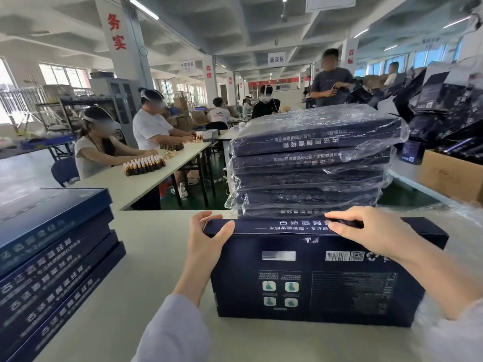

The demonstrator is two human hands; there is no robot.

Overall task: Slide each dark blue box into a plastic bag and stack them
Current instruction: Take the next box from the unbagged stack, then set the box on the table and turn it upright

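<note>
Hands: left hand (209, 237) grips the box's far-left corner, right hand (373, 232) pinches its far edge | box (326, 288): unbagged, flat at the bench (136, 270) near edge, long axis left-right, both hands equally close | bagged stack (313, 158): just behind it.

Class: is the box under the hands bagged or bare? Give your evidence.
Bare. The box shows crisp print with no film over it, unlike the shiny, wrinkled wrapping on the stack behind.

Five bagged boxes (316, 142), five unbagged boxes (52, 231), one loose box (313, 283), two hands (206, 239)
</note>
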